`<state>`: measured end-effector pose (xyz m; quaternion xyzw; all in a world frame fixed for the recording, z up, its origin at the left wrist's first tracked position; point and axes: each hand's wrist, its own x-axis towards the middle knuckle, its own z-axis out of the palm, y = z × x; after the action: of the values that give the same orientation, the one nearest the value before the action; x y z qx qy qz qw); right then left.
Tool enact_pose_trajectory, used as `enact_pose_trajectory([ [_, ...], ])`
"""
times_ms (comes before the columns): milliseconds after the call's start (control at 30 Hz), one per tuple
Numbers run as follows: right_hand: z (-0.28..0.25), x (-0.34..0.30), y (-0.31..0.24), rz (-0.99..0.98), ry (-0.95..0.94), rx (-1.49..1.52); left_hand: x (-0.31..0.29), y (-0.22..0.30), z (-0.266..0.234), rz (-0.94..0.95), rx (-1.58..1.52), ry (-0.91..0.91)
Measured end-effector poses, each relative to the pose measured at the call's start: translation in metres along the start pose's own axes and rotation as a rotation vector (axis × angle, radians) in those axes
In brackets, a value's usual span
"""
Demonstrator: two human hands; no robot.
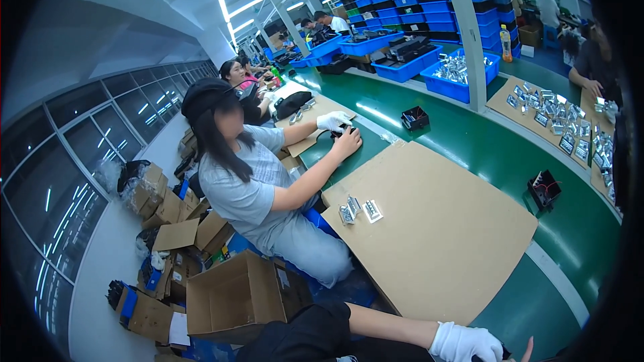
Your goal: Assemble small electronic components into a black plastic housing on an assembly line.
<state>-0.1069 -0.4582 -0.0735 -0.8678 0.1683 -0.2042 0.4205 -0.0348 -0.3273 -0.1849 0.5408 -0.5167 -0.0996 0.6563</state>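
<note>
My left hand (466, 342), in a white glove, is at the lower edge, closed around a dark thing of which only a small bit shows by the fingertips. Of my right hand (529, 348) only a bare finger pointing up is in view; the rest is cut off by the frame's edge. Both hands are at the near edge of a flat cardboard sheet (443, 241) on the green bench. On the sheet's far left part lie a few small silvery metal parts (349, 210) and a flat metal piece (372, 211).
A co-worker (248, 181) sits at my left, handling a small black part. Black open housings (544, 190) (414, 118) stand on the green conveyor (469, 151). Blue bins (446, 94) and metal parts (557, 117) lie beyond. An open cardboard box (221, 295) stands lower left.
</note>
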Motion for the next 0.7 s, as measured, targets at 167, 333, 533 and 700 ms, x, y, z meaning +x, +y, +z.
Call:
enact_pose_trajectory([
  [167, -0.040, 0.011, 0.132, 0.069, -0.761, 0.443, 0.008, 0.026, 0.000, -0.008, -0.061, 0.152],
  [333, -0.016, -0.020, 0.066, -0.125, -0.539, 0.054, 0.013, 0.032, 0.014, 0.006, 0.100, 0.285],
  [533, -0.013, -0.033, 0.084, -0.304, -0.468, 0.317, 0.006, 0.090, -0.018, -0.048, 0.187, 0.139],
  [700, -0.019, -0.031, 0.077, -0.262, -0.530, 0.279, 0.016, 0.137, -0.043, -0.404, 0.369, 0.006],
])
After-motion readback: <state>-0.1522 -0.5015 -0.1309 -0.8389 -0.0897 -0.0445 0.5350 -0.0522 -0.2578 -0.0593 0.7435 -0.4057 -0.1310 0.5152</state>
